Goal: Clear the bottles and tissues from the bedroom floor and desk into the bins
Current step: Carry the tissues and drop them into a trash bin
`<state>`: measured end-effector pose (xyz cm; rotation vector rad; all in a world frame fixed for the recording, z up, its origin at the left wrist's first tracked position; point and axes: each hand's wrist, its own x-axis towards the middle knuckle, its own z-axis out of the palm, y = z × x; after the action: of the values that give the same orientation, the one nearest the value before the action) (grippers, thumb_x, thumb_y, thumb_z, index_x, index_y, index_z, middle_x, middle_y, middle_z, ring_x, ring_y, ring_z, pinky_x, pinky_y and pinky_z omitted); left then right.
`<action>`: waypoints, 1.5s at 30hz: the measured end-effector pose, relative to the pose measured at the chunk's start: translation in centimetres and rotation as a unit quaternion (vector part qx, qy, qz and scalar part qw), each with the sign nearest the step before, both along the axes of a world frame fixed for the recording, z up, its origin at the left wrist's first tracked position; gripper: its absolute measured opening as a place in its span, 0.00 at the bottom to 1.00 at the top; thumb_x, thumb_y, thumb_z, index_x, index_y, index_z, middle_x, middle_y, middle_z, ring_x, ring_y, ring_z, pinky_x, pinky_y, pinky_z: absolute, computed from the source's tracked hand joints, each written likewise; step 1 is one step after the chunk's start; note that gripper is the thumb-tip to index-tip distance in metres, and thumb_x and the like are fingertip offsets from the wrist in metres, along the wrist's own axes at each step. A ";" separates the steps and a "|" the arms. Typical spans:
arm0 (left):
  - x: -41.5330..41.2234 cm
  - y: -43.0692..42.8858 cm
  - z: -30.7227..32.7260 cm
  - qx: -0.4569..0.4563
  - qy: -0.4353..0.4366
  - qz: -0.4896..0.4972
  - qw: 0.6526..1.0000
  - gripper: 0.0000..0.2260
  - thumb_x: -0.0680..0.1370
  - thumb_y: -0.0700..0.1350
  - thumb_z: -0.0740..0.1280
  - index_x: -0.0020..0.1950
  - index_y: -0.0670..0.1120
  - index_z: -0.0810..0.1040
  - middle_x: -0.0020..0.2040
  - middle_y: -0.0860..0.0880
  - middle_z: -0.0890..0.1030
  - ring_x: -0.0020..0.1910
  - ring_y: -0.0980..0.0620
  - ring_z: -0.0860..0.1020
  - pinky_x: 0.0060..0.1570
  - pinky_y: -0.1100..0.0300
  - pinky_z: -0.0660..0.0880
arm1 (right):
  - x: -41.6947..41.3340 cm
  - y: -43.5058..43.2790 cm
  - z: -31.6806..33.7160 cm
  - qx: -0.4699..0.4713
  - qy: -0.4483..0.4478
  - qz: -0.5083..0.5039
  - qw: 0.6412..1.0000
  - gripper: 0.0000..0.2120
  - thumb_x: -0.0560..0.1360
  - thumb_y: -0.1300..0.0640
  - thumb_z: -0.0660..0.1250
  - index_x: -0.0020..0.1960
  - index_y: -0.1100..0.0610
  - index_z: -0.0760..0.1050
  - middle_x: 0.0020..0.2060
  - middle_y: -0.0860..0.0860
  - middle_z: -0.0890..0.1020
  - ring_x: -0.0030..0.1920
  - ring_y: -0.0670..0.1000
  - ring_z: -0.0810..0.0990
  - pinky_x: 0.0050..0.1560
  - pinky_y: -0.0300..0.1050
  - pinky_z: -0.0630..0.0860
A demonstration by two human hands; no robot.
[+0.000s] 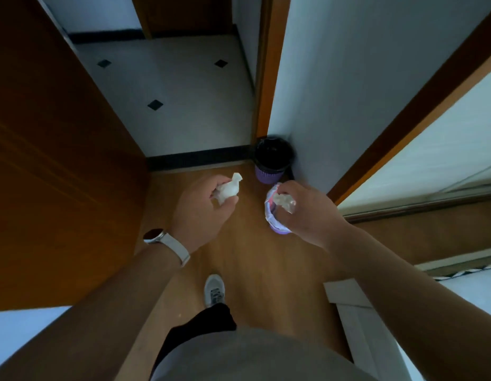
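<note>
Left hand (203, 210): fingers curled round a crumpled tissue (228, 188), with a white tip sticking up past the fingertips. A watch (167, 243) on a pale strap sits on that wrist.

Right hand (307, 215): fingertips pinch a second tissue (286, 202), also crumpled. Both hands are held out over the wooden floor (247, 259), near each other but apart.

Directly under the right hand's fingers is a small purple container (271, 215) with a pale liner folded over its rim. It cannot be told whether the hand carries it or it stands on the floor.

Just beyond the hands, a purple bin (267, 174) with a black liner stands on the wooden floor in the corner. It is against the white wall (335, 92) and beside the wooden door frame (263, 92). Its mouth is dark and the contents cannot be made out.

A brown door (60, 160) stands open on the left. Past the threshold lies a white tiled floor (170, 119) with black diamond insets. A grey shoe (214, 290) is planted on the wooden floor, nearer the person than the hands.
</note>
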<state>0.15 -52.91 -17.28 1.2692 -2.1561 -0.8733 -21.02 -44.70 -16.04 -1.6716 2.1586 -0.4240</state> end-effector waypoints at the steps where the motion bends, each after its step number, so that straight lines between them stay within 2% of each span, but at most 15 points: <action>1: 0.8 -2.2 -0.1 0.000 0.004 -0.003 1.000 0.15 0.76 0.49 0.71 0.62 0.51 0.76 0.56 0.57 0.77 0.53 0.59 0.76 0.50 0.69 0.74 | 0.7 -2.1 0.1 0.003 0.008 0.004 1.000 0.14 0.70 0.43 0.65 0.55 0.42 0.72 0.47 0.40 0.77 0.45 0.47 0.77 0.45 0.42 0.74; 5: 3.7 -10.0 -0.3 0.010 0.006 -0.006 1.000 0.15 0.76 0.50 0.71 0.62 0.50 0.76 0.55 0.55 0.78 0.51 0.58 0.77 0.47 0.68 0.74 | 2.7 -9.2 1.4 0.036 -0.004 -0.029 0.999 0.16 0.73 0.50 0.67 0.60 0.44 0.72 0.47 0.40 0.71 0.45 0.45 0.72 0.44 0.39 0.67; 8: 4.6 -14.6 -0.1 0.000 0.017 -0.026 1.000 0.14 0.75 0.48 0.71 0.61 0.49 0.77 0.53 0.54 0.79 0.49 0.58 0.77 0.47 0.65 0.76 | 3.9 -12.8 1.6 0.032 -0.007 -0.040 0.999 0.16 0.74 0.52 0.67 0.61 0.45 0.72 0.49 0.41 0.72 0.46 0.45 0.72 0.42 0.37 0.66; 12: 4.1 -18.5 0.0 0.000 0.047 -0.037 0.998 0.15 0.75 0.45 0.72 0.61 0.47 0.77 0.54 0.52 0.79 0.50 0.58 0.77 0.48 0.70 0.74 | 3.9 -16.0 1.3 0.033 0.010 -0.046 0.998 0.15 0.74 0.54 0.68 0.61 0.46 0.73 0.50 0.41 0.73 0.46 0.45 0.72 0.38 0.31 0.64; 16: 3.1 -21.9 -0.2 0.011 0.057 -0.047 0.997 0.16 0.75 0.44 0.72 0.61 0.47 0.77 0.54 0.53 0.78 0.51 0.61 0.76 0.49 0.75 0.71 | 2.8 -19.3 1.3 0.000 -0.005 -0.055 0.998 0.13 0.73 0.56 0.68 0.57 0.49 0.75 0.48 0.41 0.73 0.45 0.46 0.74 0.41 0.37 0.67; 20: 1.5 -25.5 -1.3 0.019 0.041 -0.053 0.998 0.16 0.74 0.45 0.73 0.61 0.48 0.78 0.54 0.53 0.79 0.51 0.59 0.77 0.51 0.68 0.75 | 0.9 -22.1 0.1 -0.001 -0.017 -0.071 0.997 0.12 0.73 0.56 0.68 0.56 0.49 0.75 0.49 0.43 0.75 0.43 0.46 0.73 0.37 0.35 0.65; 23: -0.3 -28.7 -2.1 0.032 0.030 -0.056 0.998 0.17 0.74 0.45 0.73 0.62 0.48 0.77 0.55 0.54 0.79 0.53 0.58 0.78 0.53 0.64 0.77 | -1.1 -24.8 -1.4 0.011 -0.032 -0.073 0.997 0.12 0.73 0.56 0.68 0.57 0.50 0.75 0.49 0.44 0.76 0.44 0.46 0.73 0.39 0.35 0.66; 26: -2.7 -32.3 -2.1 0.042 0.036 -0.054 0.997 0.18 0.74 0.44 0.73 0.63 0.48 0.76 0.57 0.54 0.78 0.54 0.59 0.77 0.53 0.69 0.75 | -3.2 -28.5 -2.5 0.018 -0.063 -0.076 0.995 0.12 0.72 0.57 0.68 0.56 0.50 0.76 0.47 0.44 0.76 0.45 0.48 0.75 0.42 0.37 0.68; 29: -5.8 -36.6 -1.7 0.049 0.027 -0.042 0.998 0.17 0.75 0.44 0.72 0.63 0.47 0.76 0.57 0.55 0.77 0.53 0.60 0.76 0.48 0.77 0.71 | -5.9 -32.8 -2.8 0.025 -0.076 -0.084 0.993 0.13 0.72 0.57 0.69 0.56 0.52 0.76 0.47 0.45 0.75 0.46 0.48 0.74 0.46 0.40 0.68; 31: -8.3 -39.6 -1.5 0.051 0.015 -0.042 0.998 0.18 0.75 0.44 0.72 0.64 0.47 0.75 0.57 0.55 0.77 0.53 0.59 0.75 0.46 0.79 0.70 | -8.0 -35.2 -2.7 0.025 -0.082 -0.094 0.992 0.14 0.72 0.57 0.70 0.57 0.52 0.76 0.49 0.46 0.76 0.47 0.48 0.74 0.49 0.40 0.68; 34: -12.1 -43.6 -1.3 0.040 0.003 -0.051 0.998 0.17 0.75 0.45 0.72 0.63 0.47 0.76 0.57 0.53 0.78 0.53 0.57 0.77 0.46 0.75 0.73 | -11.4 -38.2 -2.5 0.050 -0.095 -0.108 0.988 0.13 0.74 0.57 0.69 0.58 0.53 0.76 0.51 0.48 0.77 0.50 0.50 0.76 0.51 0.40 0.69; 38: -16.5 -47.4 -1.3 -0.013 -0.010 -0.102 0.995 0.16 0.74 0.44 0.73 0.61 0.44 0.77 0.53 0.50 0.80 0.50 0.55 0.77 0.46 0.76 0.71 | -15.5 -41.5 -2.7 0.051 -0.093 -0.145 0.984 0.15 0.72 0.56 0.70 0.58 0.51 0.76 0.54 0.50 0.79 0.53 0.54 0.78 0.53 0.43 0.73; 42: -20.1 -50.3 -1.2 -0.032 -0.030 -0.174 0.984 0.17 0.75 0.45 0.72 0.61 0.43 0.77 0.54 0.49 0.80 0.51 0.53 0.78 0.50 0.64 0.75 | -18.0 -42.7 -2.8 0.036 -0.111 -0.211 0.971 0.15 0.72 0.56 0.70 0.58 0.49 0.76 0.52 0.48 0.78 0.51 0.52 0.77 0.48 0.39 0.69; 45: -23.2 -52.8 -1.2 -0.023 -0.038 -0.207 0.977 0.15 0.75 0.46 0.72 0.60 0.45 0.77 0.53 0.49 0.80 0.51 0.52 0.78 0.50 0.59 0.77 | -19.5 -43.9 -3.3 0.021 -0.104 -0.249 0.963 0.15 0.72 0.55 0.70 0.58 0.49 0.76 0.53 0.48 0.78 0.50 0.52 0.78 0.46 0.38 0.69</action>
<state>-23.04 -105.67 -18.50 0.8537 -2.5363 -0.9377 -40.56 -88.65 -19.38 -0.9907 2.3876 -0.6518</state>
